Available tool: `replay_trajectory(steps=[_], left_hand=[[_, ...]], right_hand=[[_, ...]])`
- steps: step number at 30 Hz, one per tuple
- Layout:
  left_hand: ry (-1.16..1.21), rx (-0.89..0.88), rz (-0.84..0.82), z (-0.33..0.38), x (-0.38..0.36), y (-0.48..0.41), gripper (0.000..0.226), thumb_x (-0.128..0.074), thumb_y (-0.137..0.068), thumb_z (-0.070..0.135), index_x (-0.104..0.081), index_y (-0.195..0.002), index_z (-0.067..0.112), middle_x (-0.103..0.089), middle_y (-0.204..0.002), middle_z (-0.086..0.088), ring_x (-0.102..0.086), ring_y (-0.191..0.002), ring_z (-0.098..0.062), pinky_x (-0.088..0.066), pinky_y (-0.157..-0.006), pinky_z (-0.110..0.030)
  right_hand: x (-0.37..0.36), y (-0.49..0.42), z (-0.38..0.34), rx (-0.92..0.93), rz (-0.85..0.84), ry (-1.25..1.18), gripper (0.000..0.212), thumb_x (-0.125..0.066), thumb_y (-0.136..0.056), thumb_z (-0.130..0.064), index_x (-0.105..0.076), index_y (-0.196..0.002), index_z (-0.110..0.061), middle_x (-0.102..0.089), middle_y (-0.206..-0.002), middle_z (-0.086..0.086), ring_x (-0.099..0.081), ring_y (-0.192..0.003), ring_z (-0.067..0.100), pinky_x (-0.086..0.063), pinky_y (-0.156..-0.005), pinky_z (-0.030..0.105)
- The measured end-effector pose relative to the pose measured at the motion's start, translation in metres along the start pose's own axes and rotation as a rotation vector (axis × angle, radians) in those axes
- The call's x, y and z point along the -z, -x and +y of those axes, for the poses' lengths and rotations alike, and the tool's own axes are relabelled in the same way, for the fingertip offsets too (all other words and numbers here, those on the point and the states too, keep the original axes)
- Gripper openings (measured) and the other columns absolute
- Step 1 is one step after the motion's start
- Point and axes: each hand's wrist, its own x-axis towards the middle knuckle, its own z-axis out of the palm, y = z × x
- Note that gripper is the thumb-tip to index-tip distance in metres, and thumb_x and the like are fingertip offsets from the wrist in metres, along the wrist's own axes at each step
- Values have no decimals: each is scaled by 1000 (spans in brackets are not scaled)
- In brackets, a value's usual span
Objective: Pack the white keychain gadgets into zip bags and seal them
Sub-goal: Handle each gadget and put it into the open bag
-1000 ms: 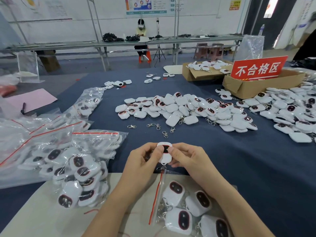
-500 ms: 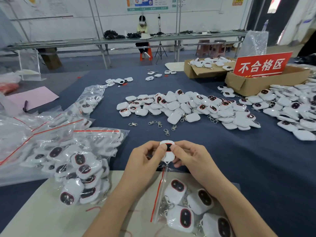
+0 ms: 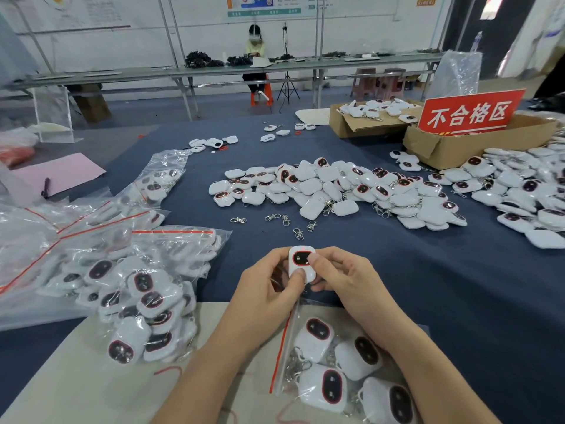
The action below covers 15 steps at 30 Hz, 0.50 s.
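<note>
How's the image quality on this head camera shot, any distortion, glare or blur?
Head view: wide-angle distortion tilts the posts of the far bench; light soft, shadows faint; zip bags at left glint; the held gadget is sharp; top-right corner blurs.

a red sign [image 3: 470, 113] stands at a cardboard box [image 3: 458, 153]; pink paper [image 3: 61, 174] lies far left.

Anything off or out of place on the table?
Several loose metal clasps lie on the blue cloth just in front of the gadget pile, attached to no gadget. Nothing else stands out.
</note>
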Motion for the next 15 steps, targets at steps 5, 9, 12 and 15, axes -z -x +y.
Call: replay_trajectory(steps=[5,9,12,15], left_hand=[[25,24,-17,-1,1,-1,24,-61,-98,25,-62,-115,41,-72,-95,13,-63,-76,-4,-48,-68,-13],[41,43,-18,-1,0,-3,25,-61,-98,22,-63,-114,42,-72,-96,12,-64,-79,-9,-52,-71,-19],[33,34,-3,1,0,-4,26,-63,-98,22,-63,-115,41,-72,-96,13,-65,-81,-9,-53,-72,-20],[90,45,40,3,-1,-4,21,-66,-97,25,-66,-112,39,-73,-97,14,-67,-86,-11,-55,-73,-22]], right_hand=[[2,1,-1,-1,-23,-17,14,-63,-99,-23,-76,-102,-19,-77,-89,4,-70,-77,10,-56,-75,21],[1,1,-1,-9,-23,-25,14,-63,-99,-21,-76,-102,-17,-77,-87,2,-70,-77,9,-57,-76,21],[3,1,0,-3,-17,-36,15,-62,-100,-23,-76,-104,-18,-77,-89,2,-71,-79,11,-59,-79,23],[3,2,0,4,-13,-97,17,-60,-101,-23,-74,-109,-20,-78,-95,2,-74,-87,15,-58,-78,22]])
